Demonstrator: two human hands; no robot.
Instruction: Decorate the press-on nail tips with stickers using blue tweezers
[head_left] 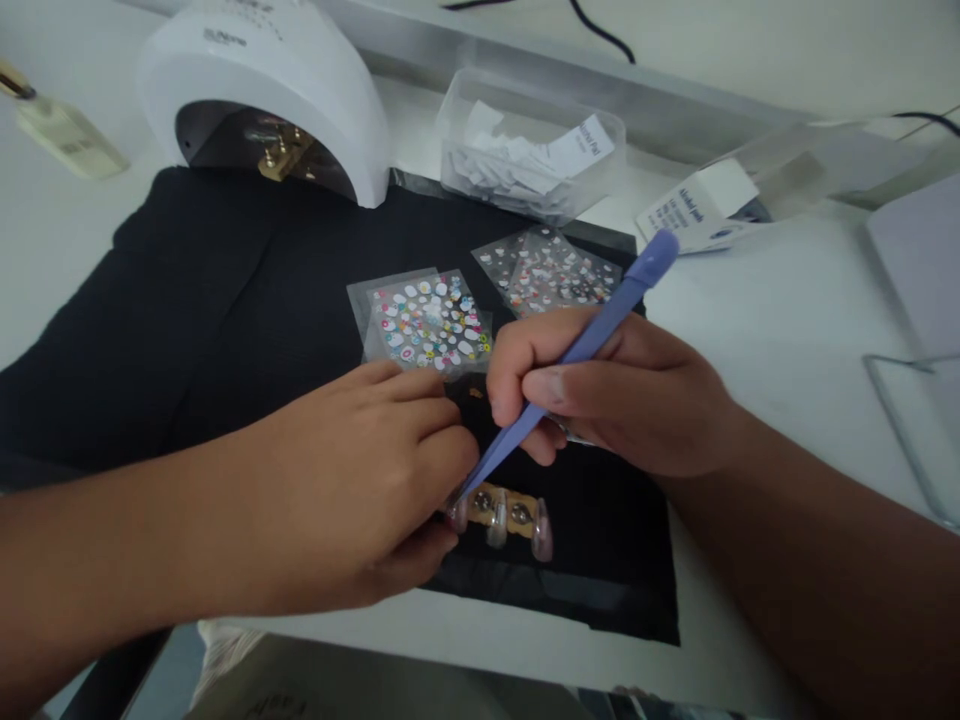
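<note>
Far left on the white table (787,330), a small cream bottle (67,135) lies near the edge. Beside it a white nail lamp (300,80) sits at the back edge of a black cloth (187,330), with a gold holder (279,155) showing inside its opening. The left hand (360,480) rests on the cloth, fingers curled down and pinching the left end of a gold nail stand (499,512), which lies at the front of the cloth and carries pale false nails. Just behind the hands lie two sticker sheets, one (431,320) colourful and dotted, the other (551,270) further right. Behind those stands a clear box (525,150) full of white pads. The right hand (622,390) is closed around lilac tweezers (592,340), held slanted, their tip down at the left end of the stand, right against the left fingertips. Further right lie a small white packet (694,205) and a clear lid (795,170).
</note>
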